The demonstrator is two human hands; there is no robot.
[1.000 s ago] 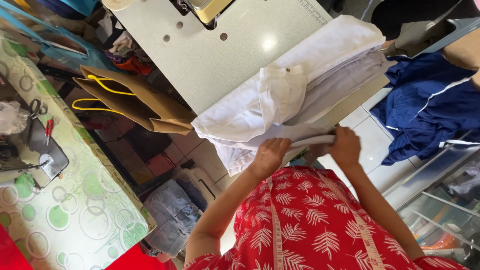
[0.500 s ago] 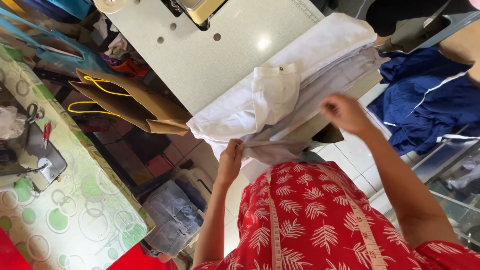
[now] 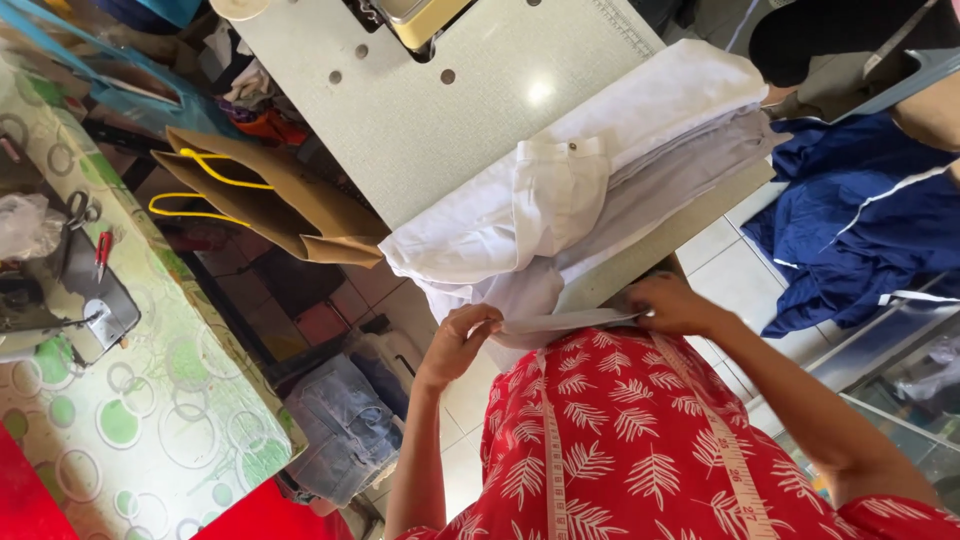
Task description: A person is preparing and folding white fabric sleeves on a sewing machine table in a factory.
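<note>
— White fabric strip (image 3: 570, 322): where is it?
— Stretched flat between both hands at the sewing table's (image 3: 470, 110) edge; left hand (image 3: 458, 343) pinches one end, right hand (image 3: 672, 305) grips the other.
— Nearby?
— Soft folded white garments (image 3: 560, 200); a stiff brown paper bag (image 3: 275, 205), yellow-handled.

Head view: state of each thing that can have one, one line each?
left hand: pinching one end of a white fabric strip
right hand: pinching the other end
white fabric strip: stretched flat between both hands
white garment: folded, draped over the table edge
sewing table: bearing the garment
brown paper bag: lying on its side
blue jacket: crumpled
scissors: closed, lying on the patterned cloth
</note>
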